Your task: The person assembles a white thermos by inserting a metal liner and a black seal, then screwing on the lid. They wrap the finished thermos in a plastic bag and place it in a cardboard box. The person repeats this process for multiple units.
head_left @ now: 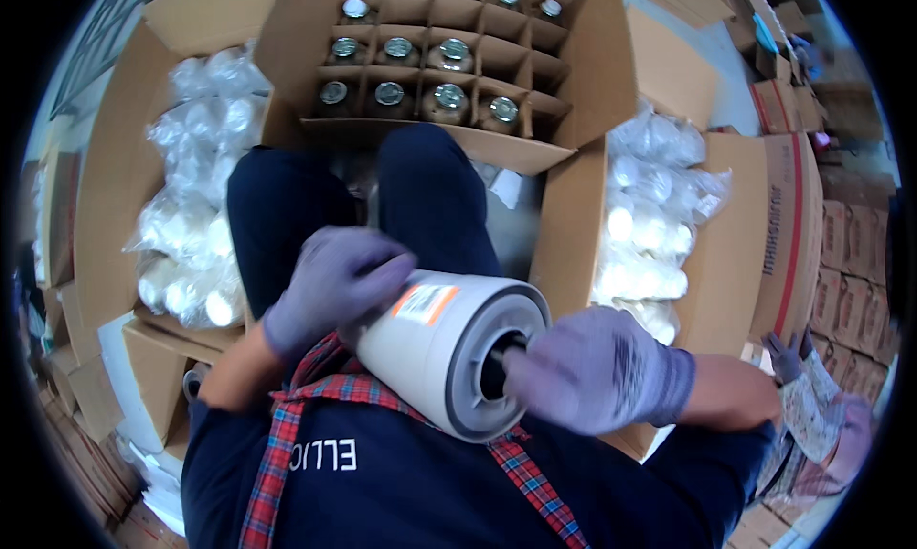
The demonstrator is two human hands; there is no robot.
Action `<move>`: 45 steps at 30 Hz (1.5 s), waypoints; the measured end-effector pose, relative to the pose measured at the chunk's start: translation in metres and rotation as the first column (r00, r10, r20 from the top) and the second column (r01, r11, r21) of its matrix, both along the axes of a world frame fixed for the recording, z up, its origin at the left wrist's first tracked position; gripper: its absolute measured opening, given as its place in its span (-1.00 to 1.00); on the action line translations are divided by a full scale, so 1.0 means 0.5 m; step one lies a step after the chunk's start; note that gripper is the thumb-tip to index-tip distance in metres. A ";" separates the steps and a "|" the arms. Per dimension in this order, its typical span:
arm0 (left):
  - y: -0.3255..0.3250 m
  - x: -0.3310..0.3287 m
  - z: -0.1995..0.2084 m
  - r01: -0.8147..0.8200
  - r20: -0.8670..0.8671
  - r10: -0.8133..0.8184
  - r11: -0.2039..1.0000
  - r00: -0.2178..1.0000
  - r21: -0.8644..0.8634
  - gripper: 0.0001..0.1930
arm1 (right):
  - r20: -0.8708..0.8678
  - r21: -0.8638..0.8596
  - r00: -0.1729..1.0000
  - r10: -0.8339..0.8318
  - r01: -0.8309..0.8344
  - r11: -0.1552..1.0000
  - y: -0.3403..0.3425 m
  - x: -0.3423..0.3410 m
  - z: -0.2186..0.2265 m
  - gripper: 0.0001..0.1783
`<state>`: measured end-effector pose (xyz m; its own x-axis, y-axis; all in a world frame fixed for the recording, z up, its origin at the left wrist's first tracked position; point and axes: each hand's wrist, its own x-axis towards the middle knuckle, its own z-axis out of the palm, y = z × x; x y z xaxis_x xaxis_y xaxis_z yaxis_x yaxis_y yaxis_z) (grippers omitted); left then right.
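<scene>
Across my lap lies a pale grey cylindrical casing (406,358), much like a flask body, with an orange-edged label (426,304). Its ringed end faces right and has a dark round hole in the middle. My left hand (349,277), in a light purple glove, grips the casing's far left side. At the hole, the bent fingers of my gloved right hand (597,372) are closed and slightly blurred. Something small and dark shows beside its fingertips, but what it is cannot be made out.
Ahead stands a divided carton (521,152) holding several glass vessels (449,98) with shiny round tops. Open cartons on my left (115,215) and right (731,195) hold bagged white parts (650,215). Another person's gloved hand (785,358) shows at the right, near stacked boxes (845,281).
</scene>
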<state>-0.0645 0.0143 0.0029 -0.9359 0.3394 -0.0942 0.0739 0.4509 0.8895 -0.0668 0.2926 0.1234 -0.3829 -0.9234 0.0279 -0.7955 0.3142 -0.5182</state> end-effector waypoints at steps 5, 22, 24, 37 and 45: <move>-0.019 0.120 0.027 0.237 -0.395 -0.281 0.959 0.875 -0.156 -0.46 | 0.587 0.239 0.440 -0.679 0.707 0.665 0.063 0.041 -0.107 -0.81; -0.020 0.102 0.031 -0.008 -0.181 0.002 1.000 0.983 -0.028 -0.58 | 0.399 0.088 0.264 -0.878 0.942 0.323 0.190 -0.003 0.036 -0.74; -0.036 0.064 0.007 -0.308 0.016 0.309 0.939 0.951 0.152 -0.79 | 0.568 0.131 0.169 -0.805 0.948 0.291 0.141 -0.103 -0.039 -0.68; -0.133 0.001 0.010 0.101 -0.660 -0.597 0.772 0.457 -0.628 -0.71 | -0.366 0.010 0.245 -0.898 0.966 0.259 0.409 -0.427 -0.907 -0.48; -0.005 -0.031 0.113 -0.390 -0.598 0.332 0.920 0.729 0.036 -0.48 | 0.211 -0.338 0.347 -0.914 0.903 0.265 0.305 -0.516 -0.968 -0.49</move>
<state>-0.0802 0.0118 0.0592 -0.8676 -0.0183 0.4970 0.3786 0.6235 0.6840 -0.3245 0.4452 -0.3608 -0.9597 0.1141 0.2567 -0.1232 0.6504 -0.7495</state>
